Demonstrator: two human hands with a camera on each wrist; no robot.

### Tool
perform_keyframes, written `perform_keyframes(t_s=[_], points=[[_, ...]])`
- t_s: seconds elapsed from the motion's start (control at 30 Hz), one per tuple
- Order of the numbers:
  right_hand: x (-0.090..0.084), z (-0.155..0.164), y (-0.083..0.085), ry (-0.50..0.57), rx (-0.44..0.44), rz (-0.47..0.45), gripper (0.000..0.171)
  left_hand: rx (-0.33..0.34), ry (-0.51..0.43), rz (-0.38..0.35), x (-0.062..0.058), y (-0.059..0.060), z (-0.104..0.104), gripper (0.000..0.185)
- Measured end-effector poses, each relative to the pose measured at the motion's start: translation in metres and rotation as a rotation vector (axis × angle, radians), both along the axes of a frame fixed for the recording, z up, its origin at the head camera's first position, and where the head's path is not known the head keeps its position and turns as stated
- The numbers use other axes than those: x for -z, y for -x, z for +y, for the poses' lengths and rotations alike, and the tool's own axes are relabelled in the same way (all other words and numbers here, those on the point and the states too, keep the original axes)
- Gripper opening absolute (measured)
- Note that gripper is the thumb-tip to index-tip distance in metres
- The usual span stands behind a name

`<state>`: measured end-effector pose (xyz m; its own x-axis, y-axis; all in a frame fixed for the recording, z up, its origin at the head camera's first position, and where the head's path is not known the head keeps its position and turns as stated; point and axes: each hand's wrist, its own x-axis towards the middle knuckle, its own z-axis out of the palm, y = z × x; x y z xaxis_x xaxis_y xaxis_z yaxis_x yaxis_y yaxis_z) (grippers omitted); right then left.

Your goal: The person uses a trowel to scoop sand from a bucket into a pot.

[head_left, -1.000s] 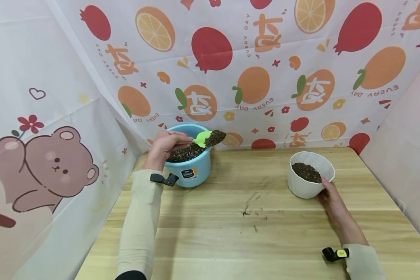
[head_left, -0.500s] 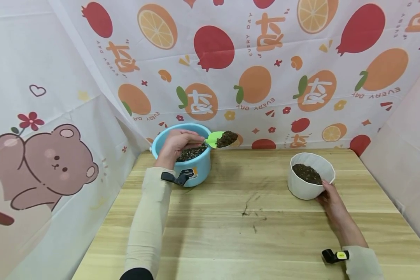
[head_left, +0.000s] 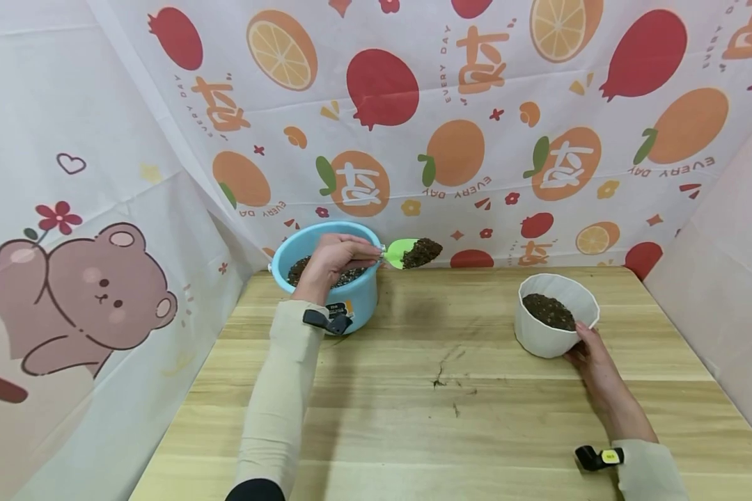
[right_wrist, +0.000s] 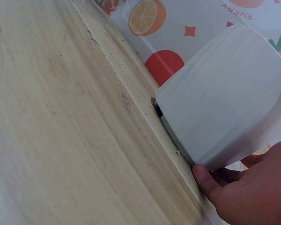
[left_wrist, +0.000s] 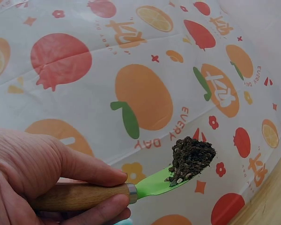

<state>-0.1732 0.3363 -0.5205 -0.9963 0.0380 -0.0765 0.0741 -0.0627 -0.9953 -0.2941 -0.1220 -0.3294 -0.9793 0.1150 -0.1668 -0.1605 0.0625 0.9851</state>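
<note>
Left hand (head_left: 335, 256) curled round the wooden handle of a green trowel (head_left: 401, 252), grip closed on it; the wrist view shows thumb and fingers (left_wrist: 96, 171) wrapped about the handle just behind the metal collar. The trowel's long axis runs level, handle at the hand, blade pointing toward the person's right, with a heap of soil (head_left: 421, 252) on the blade. The blade hangs in the air just past the right rim of the blue tub (head_left: 357, 300), above the worktop (head_left: 413, 417), with nothing beneath it but bare wood. The tub sits at the back left corner and holds more soil. The white pot (head_left: 546, 335) stands well apart, off to the right along the same line as the blade points, part-filled with soil. So the loaded blade faces the pot, with a wide stretch of open worktop between. Right hand (head_left: 592, 355) sits at the pot's near right side; in the wrist view its fingertips (right_wrist: 203, 177) touch the pot's base edge, the fingers appearing loosely bent against the wall rather than wrapped round it. The right hand is the nearer one to the pot, the left the nearer to the tub. A few soil crumbs lie scattered mid-worktop.
</note>
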Motion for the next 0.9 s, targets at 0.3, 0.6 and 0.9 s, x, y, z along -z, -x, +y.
perform_keyframes(t_s=[0.3,0.6,0.9], points=[[0.000,0.000,-0.001,-0.008,-0.011,0.019,0.046,0.004,-0.019,0.016,0.003,-0.001,0.013,0.009],[0.000,-0.002,-0.001,0.019,0.005,0.044,0.034,0.016,-0.050,0.012,0.009,0.000,0.025,0.007],[-0.002,-0.004,-0.002,0.025,0.001,0.052,0.034,0.035,-0.045,0.018,0.010,-0.001,0.035,0.021]])
